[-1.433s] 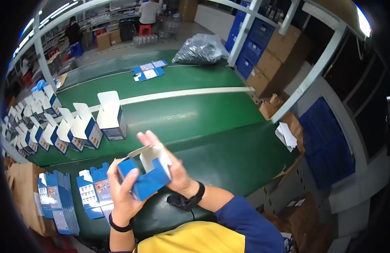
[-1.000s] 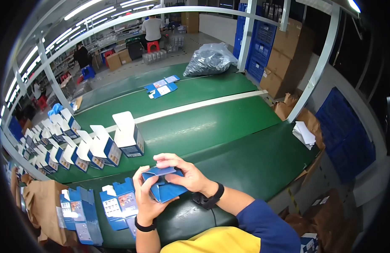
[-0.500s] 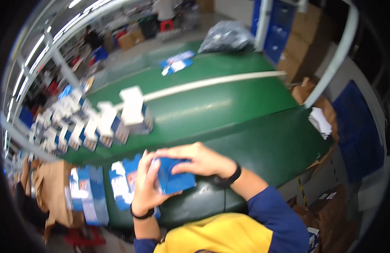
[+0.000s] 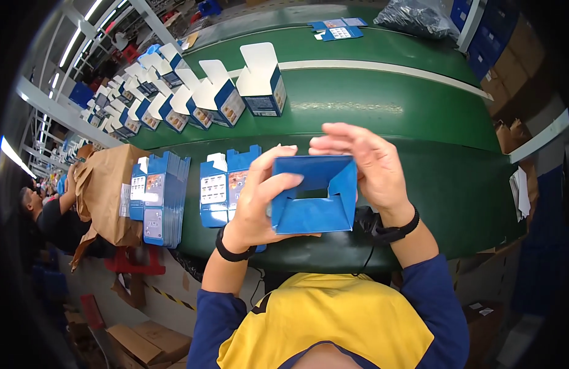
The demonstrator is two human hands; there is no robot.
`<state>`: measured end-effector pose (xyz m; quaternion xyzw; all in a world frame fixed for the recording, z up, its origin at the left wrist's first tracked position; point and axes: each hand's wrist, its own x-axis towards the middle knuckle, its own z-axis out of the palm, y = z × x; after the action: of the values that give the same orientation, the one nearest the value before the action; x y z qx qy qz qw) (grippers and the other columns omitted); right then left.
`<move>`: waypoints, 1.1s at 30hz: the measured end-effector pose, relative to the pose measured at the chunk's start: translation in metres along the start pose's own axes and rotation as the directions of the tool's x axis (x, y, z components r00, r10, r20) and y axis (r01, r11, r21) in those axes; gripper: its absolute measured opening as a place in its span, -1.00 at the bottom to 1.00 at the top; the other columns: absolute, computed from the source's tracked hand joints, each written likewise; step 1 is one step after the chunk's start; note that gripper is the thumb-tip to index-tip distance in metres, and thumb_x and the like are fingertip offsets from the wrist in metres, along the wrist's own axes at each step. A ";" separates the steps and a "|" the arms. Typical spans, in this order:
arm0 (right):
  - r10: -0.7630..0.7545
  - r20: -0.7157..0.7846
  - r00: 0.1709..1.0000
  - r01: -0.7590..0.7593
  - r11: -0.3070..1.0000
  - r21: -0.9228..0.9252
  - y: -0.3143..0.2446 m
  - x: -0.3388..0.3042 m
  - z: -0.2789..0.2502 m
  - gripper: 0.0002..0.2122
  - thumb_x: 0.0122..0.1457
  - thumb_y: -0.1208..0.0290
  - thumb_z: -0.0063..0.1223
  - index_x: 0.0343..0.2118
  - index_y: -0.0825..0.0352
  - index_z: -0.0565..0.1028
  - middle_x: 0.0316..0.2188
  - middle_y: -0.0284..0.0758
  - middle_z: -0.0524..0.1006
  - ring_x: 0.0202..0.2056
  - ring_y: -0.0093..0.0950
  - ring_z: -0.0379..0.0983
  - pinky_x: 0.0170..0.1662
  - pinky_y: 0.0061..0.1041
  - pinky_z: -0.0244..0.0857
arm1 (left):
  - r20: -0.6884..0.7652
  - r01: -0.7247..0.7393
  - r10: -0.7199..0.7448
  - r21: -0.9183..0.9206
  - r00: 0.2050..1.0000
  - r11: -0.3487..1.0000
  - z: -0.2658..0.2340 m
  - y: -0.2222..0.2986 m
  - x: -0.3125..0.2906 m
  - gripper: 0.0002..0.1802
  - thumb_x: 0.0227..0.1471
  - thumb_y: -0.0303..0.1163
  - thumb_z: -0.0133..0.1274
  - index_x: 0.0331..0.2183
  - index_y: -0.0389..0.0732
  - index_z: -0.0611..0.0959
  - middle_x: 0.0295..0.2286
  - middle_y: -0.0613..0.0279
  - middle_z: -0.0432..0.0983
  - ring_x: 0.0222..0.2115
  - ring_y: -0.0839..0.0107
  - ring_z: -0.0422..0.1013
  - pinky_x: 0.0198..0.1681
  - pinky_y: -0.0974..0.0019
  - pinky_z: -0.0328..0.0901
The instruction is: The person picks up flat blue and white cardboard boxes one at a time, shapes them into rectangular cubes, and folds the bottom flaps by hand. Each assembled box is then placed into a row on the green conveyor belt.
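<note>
A small blue carton (image 4: 314,216) is held up over the near edge of the green table. Its end faces me, with flaps folded partly inward around a dark gap in the middle. My left hand (image 4: 250,200) grips the carton's left side, thumb lying along the upper left edge. My right hand (image 4: 380,175) stands open at the carton's right side, its fingers stretched out beyond the far right corner. Whether its palm touches the wall I cannot tell. Flat blue carton blanks (image 4: 215,187) lie left of my left hand.
A taller stack of flat blanks (image 4: 156,200) sits farther left, beside a brown paper package (image 4: 109,184). Several open-topped cartons (image 4: 260,86) stand in rows on the green conveyor (image 4: 370,111). A person (image 4: 53,212) is at the left. A grey plastic bag (image 4: 415,18) lies far right.
My view has shifted, bringing the carton's flapped end to face me. My right hand has moved off the carton's top to its right side, its fingers straightened; my left hand keeps its hold.
</note>
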<state>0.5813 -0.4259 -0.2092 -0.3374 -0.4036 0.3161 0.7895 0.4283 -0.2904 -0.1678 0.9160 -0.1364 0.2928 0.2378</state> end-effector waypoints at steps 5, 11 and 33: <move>0.133 0.043 0.990 -0.132 0.991 -0.038 0.010 0.003 -0.033 -0.67 0.20 0.33 -0.02 -0.04 0.43 0.41 -0.18 -0.20 0.52 -0.13 -0.54 0.43 -0.07 -0.55 0.31 | -0.317 0.021 -0.102 -0.247 0.943 0.969 -0.002 0.008 -0.018 -0.07 -0.58 0.00 0.47 -0.15 -0.13 0.36 -0.12 -0.07 0.28 -0.10 0.07 0.29 -0.03 0.11 0.21; 0.233 0.334 0.913 -0.310 0.929 0.202 0.006 -0.009 -0.001 -0.51 0.09 0.44 0.10 0.10 0.37 0.27 -0.02 -0.25 0.41 -0.03 -0.51 0.35 0.02 -0.50 0.24 | -0.407 -0.078 -0.080 -0.359 0.910 0.930 0.010 -0.005 -0.020 -0.06 -0.61 0.05 0.46 -0.17 -0.09 0.34 -0.18 0.03 0.28 -0.07 0.14 0.23 -0.02 0.18 0.14; 0.325 0.400 0.857 -0.464 0.825 0.323 0.005 -0.009 0.003 -0.54 0.27 0.15 -0.24 0.17 0.25 0.16 0.11 -0.20 0.27 0.05 -0.34 0.28 0.08 -0.37 0.24 | 0.102 0.265 -0.369 -0.867 0.924 0.423 0.000 0.023 -0.009 0.28 -0.40 -0.37 0.42 0.23 -0.14 -0.09 0.13 0.09 0.00 0.17 0.26 0.00 0.18 0.22 -0.01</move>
<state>0.5728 -0.4292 -0.2158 -0.1850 -0.3741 0.6030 0.6799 0.4126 -0.3089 -0.1652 0.6620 -0.0774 0.1806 0.7233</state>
